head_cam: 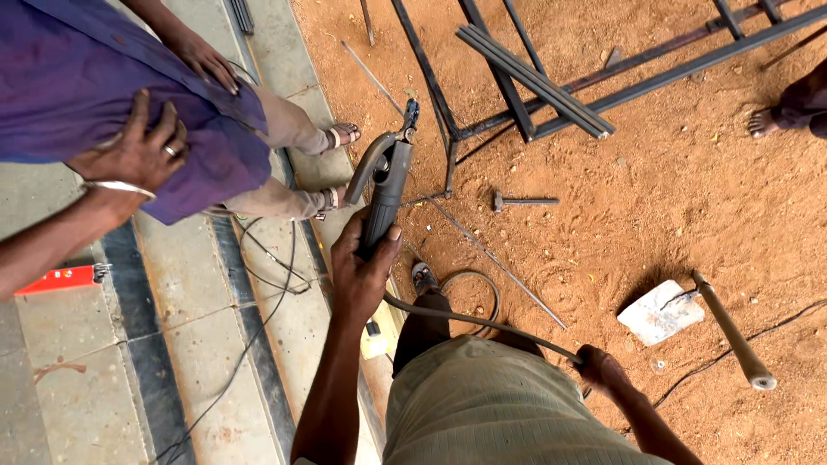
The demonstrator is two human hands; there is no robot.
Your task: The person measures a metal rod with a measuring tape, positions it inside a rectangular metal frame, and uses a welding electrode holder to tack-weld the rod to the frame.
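Observation:
My left hand grips the handle of a dark welding electrode holder, whose jaws point up toward the corner of a black metal frame lying on the red dirt. The jaws hover just left of the frame's corner leg, apart from it. A grey cable runs from the holder across my knee to my right hand, which is closed around it low on the right.
A person in a purple shirt bends over at upper left, sandalled feet near the holder. A hammer, thin rods, a hoe, another person's foot, a red level and loose wires lie around.

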